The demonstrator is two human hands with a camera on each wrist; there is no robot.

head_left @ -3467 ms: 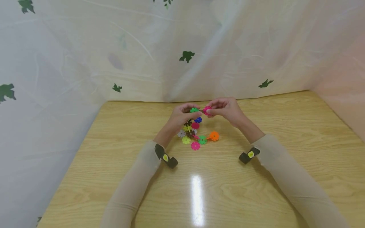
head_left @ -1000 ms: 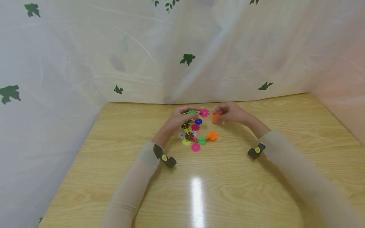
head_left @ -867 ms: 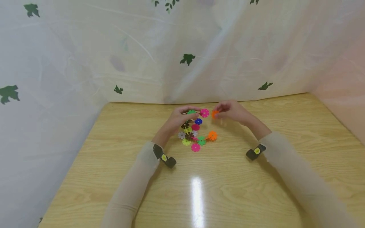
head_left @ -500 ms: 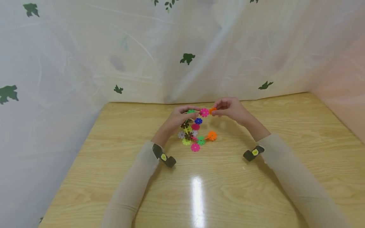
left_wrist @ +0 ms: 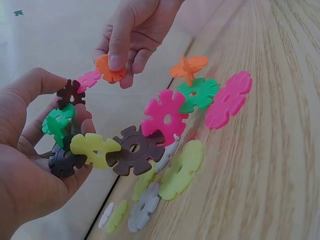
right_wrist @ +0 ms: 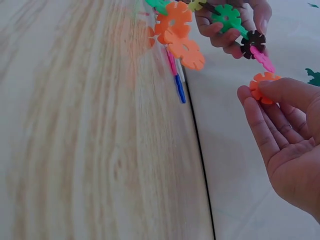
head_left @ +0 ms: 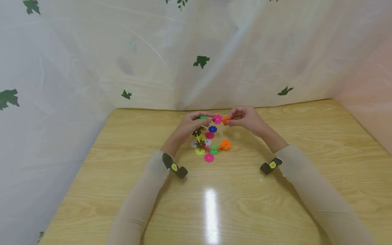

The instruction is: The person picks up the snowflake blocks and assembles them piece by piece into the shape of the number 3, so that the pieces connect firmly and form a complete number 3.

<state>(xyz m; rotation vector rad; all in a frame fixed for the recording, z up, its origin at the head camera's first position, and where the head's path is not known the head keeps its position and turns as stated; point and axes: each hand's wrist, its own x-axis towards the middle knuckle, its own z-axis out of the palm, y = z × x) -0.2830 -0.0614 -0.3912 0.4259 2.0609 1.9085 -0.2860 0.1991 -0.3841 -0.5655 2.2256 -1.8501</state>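
My left hand point(head_left: 183, 128) grips a chain of notched, flower-shaped plastic discs near its upper end. In the left wrist view, thumb and fingertips are around a dark brown disc point(left_wrist: 71, 94), with a green disc point(left_wrist: 57, 119) against the fingers. Yellow point(left_wrist: 95, 150), brown point(left_wrist: 131, 152) and pink discs point(left_wrist: 165, 117) continue the chain towards the table. From the dark disc sticks out a pink disc point(head_left: 217, 119). My right hand point(head_left: 249, 120) pinches an orange disc point(left_wrist: 107, 70) between thumb and fingers, its edge meeting that pink disc. How deep their notches engage I cannot tell.
Loose discs lie below the hands on the wooden table point(head_left: 239, 190): blue point(head_left: 212, 129), yellow point(head_left: 200, 151) and pink point(head_left: 209, 158) among them. Another orange disc point(head_left: 226, 144) ends the chain's lower side. A pale cloth point(head_left: 153, 68) with leaf prints hangs behind the table.
Earlier my right hand held the pink disc at the chain's end. It then lifted an orange disc from the right and brought it left against the pink one. My left hand barely moved.
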